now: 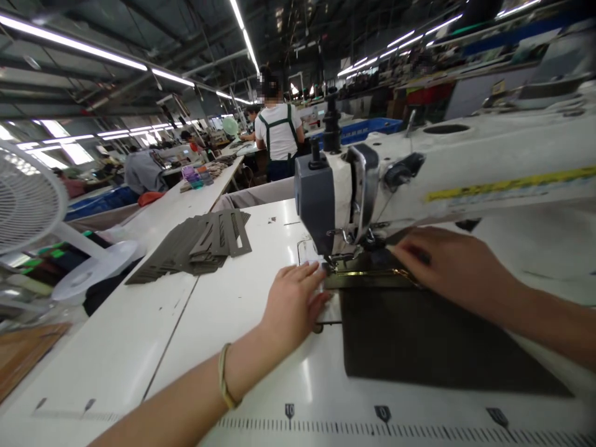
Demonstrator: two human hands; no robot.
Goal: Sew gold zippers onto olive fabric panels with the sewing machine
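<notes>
A white industrial sewing machine [465,161] stands on the white table [186,335]. A dark fabric piece [428,338] lies flat under its presser foot [342,257]. My left hand [293,304] rests flat on the table at the fabric's left edge, fingers stretched toward the foot. My right hand [447,264] lies on the fabric just right of the needle, fingers pressed down flat. A gold zipper line [372,273] runs along the fabric's far edge between my hands.
A stack of grey cut pieces [200,245] lies on the table to the left. A white fan [32,205] stands at the far left. A person in a white shirt with green straps [278,133] stands ahead. A ruler scale [382,416] marks the table's near edge.
</notes>
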